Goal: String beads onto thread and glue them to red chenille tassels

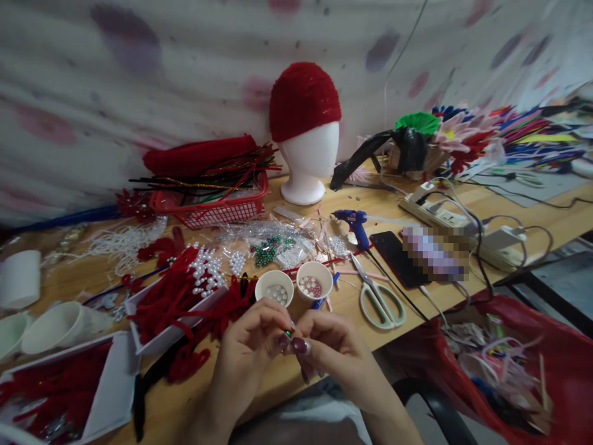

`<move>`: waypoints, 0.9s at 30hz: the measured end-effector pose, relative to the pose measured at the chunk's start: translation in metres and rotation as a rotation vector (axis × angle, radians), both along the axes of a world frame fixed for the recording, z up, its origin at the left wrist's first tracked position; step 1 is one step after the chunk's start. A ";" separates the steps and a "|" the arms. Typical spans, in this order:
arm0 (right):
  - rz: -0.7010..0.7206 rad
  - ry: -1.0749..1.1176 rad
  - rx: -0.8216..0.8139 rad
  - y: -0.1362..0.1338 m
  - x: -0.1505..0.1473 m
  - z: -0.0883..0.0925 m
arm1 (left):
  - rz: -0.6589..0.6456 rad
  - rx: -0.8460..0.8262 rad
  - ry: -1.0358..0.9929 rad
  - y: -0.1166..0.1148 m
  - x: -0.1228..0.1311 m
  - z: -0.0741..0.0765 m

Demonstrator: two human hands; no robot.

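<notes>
My left hand [248, 352] and my right hand [331, 346] meet at the table's front edge, fingertips pinched together. A tiny shiny green bead [288, 334] shows between the fingers, nearest the left thumb. What the right fingertips grip is hidden. Just beyond the hands stand two paper cups: the left cup [274, 277] has pale round beads inside, the right cup [315, 269] pink and white ones. Scissors with pale handles [380, 303] lie right of the cups. Behind the cups are bags of white pearl beads [296, 254] and green beads [266, 252].
A foam head [310, 161] wears a red cap [306, 102]. Left are a red basket [217, 210] and white boxes [109, 383] of red fuzzy stems. A blue glue gun [354, 225], phone [401, 259] and power strip [445, 216] lie right. A red waste bag [565, 377] hangs below.
</notes>
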State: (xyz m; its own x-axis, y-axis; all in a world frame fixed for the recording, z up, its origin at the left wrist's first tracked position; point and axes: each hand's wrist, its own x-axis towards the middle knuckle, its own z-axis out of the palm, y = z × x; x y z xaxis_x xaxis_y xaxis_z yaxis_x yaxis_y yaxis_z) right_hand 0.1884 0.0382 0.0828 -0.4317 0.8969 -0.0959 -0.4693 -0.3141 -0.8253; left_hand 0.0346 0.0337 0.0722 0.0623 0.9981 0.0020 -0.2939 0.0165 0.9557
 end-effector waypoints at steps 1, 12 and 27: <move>-0.001 0.004 0.002 -0.001 0.000 -0.001 | 0.004 0.004 -0.003 0.000 0.000 0.000; -0.048 -0.338 0.230 -0.004 0.005 0.008 | 0.030 0.063 0.034 0.002 -0.008 -0.004; -0.064 -0.453 0.383 -0.003 0.003 0.007 | 0.144 -0.269 -0.268 0.003 0.001 -0.005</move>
State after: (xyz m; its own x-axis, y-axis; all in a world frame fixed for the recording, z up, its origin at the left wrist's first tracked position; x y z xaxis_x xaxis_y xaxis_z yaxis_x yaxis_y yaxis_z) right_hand 0.1914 0.0353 0.0902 -0.3672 0.9269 0.0773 -0.0525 0.0623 -0.9967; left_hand 0.0360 0.0363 0.0674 -0.0452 0.9637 -0.2632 -0.5498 0.1960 0.8120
